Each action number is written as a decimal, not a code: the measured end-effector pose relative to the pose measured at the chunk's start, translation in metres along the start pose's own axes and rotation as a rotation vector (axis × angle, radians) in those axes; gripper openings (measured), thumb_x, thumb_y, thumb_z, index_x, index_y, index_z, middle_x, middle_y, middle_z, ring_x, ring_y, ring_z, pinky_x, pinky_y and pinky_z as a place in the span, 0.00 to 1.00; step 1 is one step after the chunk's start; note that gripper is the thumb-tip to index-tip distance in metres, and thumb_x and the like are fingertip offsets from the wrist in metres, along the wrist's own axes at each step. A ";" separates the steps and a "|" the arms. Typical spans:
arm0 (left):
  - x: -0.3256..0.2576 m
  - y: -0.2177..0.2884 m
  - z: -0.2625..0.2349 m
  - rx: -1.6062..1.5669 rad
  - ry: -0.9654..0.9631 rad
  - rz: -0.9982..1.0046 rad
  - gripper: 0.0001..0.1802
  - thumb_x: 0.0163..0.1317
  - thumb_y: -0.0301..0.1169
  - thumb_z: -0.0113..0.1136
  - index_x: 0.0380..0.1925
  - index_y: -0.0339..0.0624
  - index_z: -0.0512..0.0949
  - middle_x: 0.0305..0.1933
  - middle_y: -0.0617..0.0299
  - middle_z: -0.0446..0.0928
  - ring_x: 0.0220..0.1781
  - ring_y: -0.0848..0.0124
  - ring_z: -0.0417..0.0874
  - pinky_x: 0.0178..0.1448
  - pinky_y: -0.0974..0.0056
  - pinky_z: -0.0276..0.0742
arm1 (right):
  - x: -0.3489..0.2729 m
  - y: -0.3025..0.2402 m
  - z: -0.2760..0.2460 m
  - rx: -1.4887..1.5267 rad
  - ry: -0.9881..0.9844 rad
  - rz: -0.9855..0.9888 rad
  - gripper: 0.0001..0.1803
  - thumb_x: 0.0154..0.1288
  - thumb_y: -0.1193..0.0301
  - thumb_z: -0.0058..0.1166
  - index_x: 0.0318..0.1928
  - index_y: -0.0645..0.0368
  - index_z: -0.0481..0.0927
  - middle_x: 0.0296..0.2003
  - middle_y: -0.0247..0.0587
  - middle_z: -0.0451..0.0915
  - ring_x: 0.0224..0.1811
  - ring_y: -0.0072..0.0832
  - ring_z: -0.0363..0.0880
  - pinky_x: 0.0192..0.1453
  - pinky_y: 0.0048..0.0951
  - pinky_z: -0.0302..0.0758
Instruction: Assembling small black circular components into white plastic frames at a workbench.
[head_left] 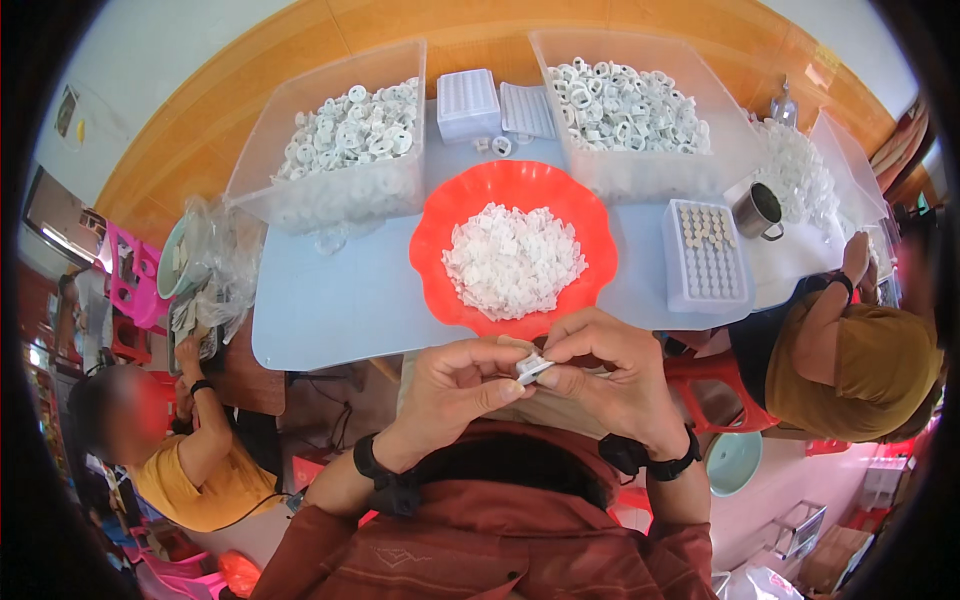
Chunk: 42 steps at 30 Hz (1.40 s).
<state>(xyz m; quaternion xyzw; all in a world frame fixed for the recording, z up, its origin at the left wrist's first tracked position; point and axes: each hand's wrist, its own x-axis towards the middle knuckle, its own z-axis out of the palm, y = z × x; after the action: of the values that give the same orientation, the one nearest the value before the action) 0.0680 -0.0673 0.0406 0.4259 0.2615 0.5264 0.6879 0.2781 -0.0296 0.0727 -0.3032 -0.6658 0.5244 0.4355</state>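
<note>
My left hand (452, 388) and my right hand (612, 378) meet just in front of the blue table's near edge. Thumbs and fingertips of both pinch a small white plastic part (532, 368); its finer shape is partly covered by the fingers. Right beyond them, a red bowl with a wavy rim (437, 205) holds a heap of small whitish plastic pieces (514, 262). Farther back stand two clear bins, the left bin (345, 198) and the right bin (640, 172), both filled with round white plastic parts.
White trays (468, 105) and a few loose round parts lie between the bins. On the right are a white slotted tray (708, 292) and a metal mug (762, 208). People work at the left (215, 450) and right (850, 370). A red stool (715, 390) stands beside the table.
</note>
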 end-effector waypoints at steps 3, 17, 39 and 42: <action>-0.001 -0.002 -0.004 0.009 0.061 0.031 0.16 0.64 0.21 0.64 0.53 0.36 0.79 0.56 0.48 0.79 0.54 0.62 0.83 0.55 0.56 0.86 | 0.000 -0.001 -0.006 -0.008 0.036 0.017 0.08 0.61 0.82 0.64 0.40 0.64 0.81 0.40 0.41 0.82 0.40 0.25 0.82 0.46 0.25 0.80; -0.002 0.009 -0.009 0.093 -0.032 0.164 0.11 0.68 0.16 0.57 0.49 0.30 0.78 0.57 0.49 0.77 0.55 0.69 0.81 0.61 0.63 0.80 | 0.008 -0.010 0.015 -0.167 -0.032 -0.078 0.09 0.62 0.81 0.64 0.43 0.63 0.81 0.38 0.45 0.84 0.37 0.31 0.85 0.39 0.27 0.81; 0.077 0.131 -0.103 0.045 0.564 0.349 0.08 0.71 0.26 0.56 0.46 0.35 0.76 0.48 0.62 0.80 0.51 0.73 0.83 0.60 0.65 0.82 | -0.023 -0.001 0.011 -0.134 0.269 -0.019 0.12 0.62 0.80 0.65 0.46 0.64 0.84 0.45 0.43 0.83 0.39 0.21 0.81 0.43 0.21 0.78; 0.083 0.143 -0.106 0.025 0.596 0.498 0.13 0.69 0.25 0.59 0.50 0.30 0.73 0.53 0.56 0.75 0.54 0.67 0.81 0.62 0.63 0.80 | -0.026 -0.001 0.010 -0.119 0.320 0.006 0.10 0.62 0.81 0.64 0.45 0.65 0.84 0.44 0.42 0.83 0.38 0.21 0.81 0.42 0.21 0.78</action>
<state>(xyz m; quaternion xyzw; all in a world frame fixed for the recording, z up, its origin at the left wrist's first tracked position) -0.0633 0.0565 0.1179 0.3131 0.3449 0.7747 0.4276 0.2805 -0.0570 0.0659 -0.4102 -0.6169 0.4305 0.5156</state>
